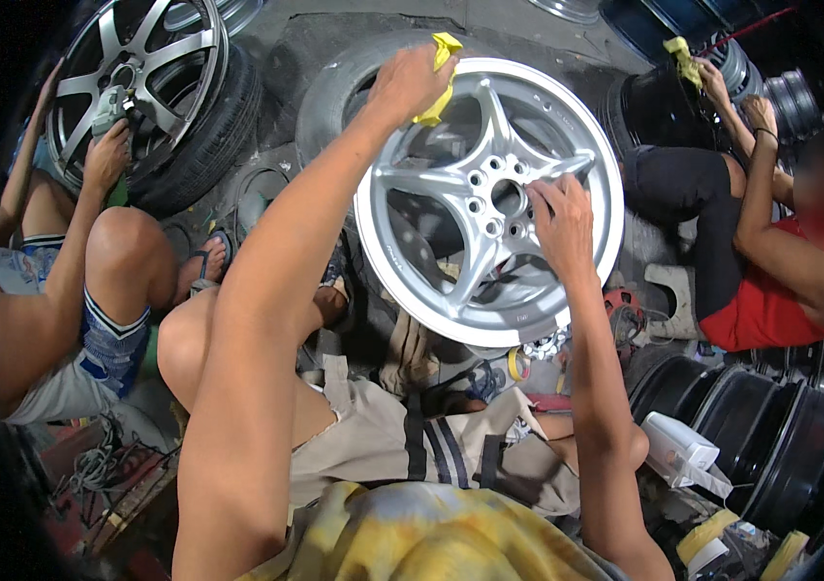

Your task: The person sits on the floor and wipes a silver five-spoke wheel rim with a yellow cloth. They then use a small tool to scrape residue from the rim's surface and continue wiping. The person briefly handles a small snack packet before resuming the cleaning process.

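A silver five-spoke wheel rim (490, 124) lies in front of me, over a grey dusty tyre (320, 107). At its far left edge my left hand (412, 85) is closed on a crumpled yellow sheet (445, 44); whether it is cloth or paper I cannot tell. Part of the sheet hangs against the rim's lip. My right hand (564, 221) rests on the rim's hub, right of the centre hole, its fingers bent over the metal and fingertips touching it. The palm side is hidden.
At the left a person holds a grey tool (111, 111) against a dark spoked wheel (187, 53) on a tyre. A person in red (780, 310) sits at the right, holding a yellow piece (683, 60). Black rims (770, 426) are stacked near right; a yellow tape roll (518, 364) lies below my rim.
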### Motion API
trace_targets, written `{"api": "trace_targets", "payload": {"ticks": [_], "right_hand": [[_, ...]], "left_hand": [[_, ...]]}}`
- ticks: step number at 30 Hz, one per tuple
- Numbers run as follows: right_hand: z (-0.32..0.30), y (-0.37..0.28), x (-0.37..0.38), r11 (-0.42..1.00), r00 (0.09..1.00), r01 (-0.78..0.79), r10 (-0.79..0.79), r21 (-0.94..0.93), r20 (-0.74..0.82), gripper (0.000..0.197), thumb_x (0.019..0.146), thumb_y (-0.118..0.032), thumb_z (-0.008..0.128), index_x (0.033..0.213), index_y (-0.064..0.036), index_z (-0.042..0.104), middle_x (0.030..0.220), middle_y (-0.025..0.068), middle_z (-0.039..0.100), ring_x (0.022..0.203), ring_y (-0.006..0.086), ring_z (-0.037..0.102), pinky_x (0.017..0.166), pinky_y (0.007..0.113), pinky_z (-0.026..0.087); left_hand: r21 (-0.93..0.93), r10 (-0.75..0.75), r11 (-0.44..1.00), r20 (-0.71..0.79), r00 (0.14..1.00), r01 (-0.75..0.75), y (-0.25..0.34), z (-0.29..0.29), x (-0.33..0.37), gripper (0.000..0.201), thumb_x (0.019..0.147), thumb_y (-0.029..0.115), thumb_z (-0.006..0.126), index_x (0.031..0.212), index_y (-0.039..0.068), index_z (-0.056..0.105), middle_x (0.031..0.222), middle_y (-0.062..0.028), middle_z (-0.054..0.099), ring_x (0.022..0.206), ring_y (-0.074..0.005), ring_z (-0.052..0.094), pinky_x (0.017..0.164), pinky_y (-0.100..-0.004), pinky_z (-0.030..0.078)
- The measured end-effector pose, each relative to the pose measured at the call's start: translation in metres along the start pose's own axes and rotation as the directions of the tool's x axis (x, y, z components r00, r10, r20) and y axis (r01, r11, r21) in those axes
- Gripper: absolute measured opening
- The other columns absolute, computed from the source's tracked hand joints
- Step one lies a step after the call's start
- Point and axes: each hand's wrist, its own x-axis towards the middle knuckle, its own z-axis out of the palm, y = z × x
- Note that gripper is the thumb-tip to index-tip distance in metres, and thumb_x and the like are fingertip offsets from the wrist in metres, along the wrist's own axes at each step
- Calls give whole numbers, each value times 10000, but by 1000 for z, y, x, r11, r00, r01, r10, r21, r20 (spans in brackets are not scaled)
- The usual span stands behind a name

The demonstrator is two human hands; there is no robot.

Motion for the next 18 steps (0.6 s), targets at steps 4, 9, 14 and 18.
{"api": "trace_targets", "payload": {"ticks": [4, 9, 14, 18], "right_hand": [[-2, 2, 1, 1000, 1000, 16, -16, 17, -5, 116, 883, -125, 685, 943, -52, 751, 844, 102, 566, 836, 272, 582, 751, 401, 407], [-2, -1, 10, 1000, 998, -26, 26, 2, 57, 114, 872, -114, 700, 945, -44, 754, 834, 103, 562, 827, 268, 585, 748, 402, 413], [-2, -9, 22, 985, 988, 141, -146, 95, 45, 111, 862, -112, 713, 941, -52, 762, 821, 105, 549, 818, 276, 584, 748, 405, 425], [-4, -10, 20, 999, 989, -52, 52, -3, 138, 115, 855, -98, 710, 949, -60, 764, 839, 110, 548, 822, 289, 576, 764, 416, 434]], "left_hand": [[31, 39, 999, 8, 999, -39, -1, -1, 2, 544, 988, 485, 556, 974, -47, 665, 922, -289, 701, 915, -474, 669, 835, -546, 509], [2, 52, 999, -12, 999, -52, -1, 0, 2, 533, 983, 479, 569, 974, -44, 669, 896, -293, 698, 884, -484, 670, 812, -542, 516], [20, 37, 999, -19, 999, -37, -1, -2, 2, 509, 990, 448, 568, 987, -52, 664, 909, -298, 697, 910, -487, 667, 827, -546, 510], [10, 59, 998, -7, 998, -59, 0, -1, 2, 512, 994, 453, 561, 996, -49, 665, 921, -295, 700, 904, -487, 669, 830, -544, 515]]}}
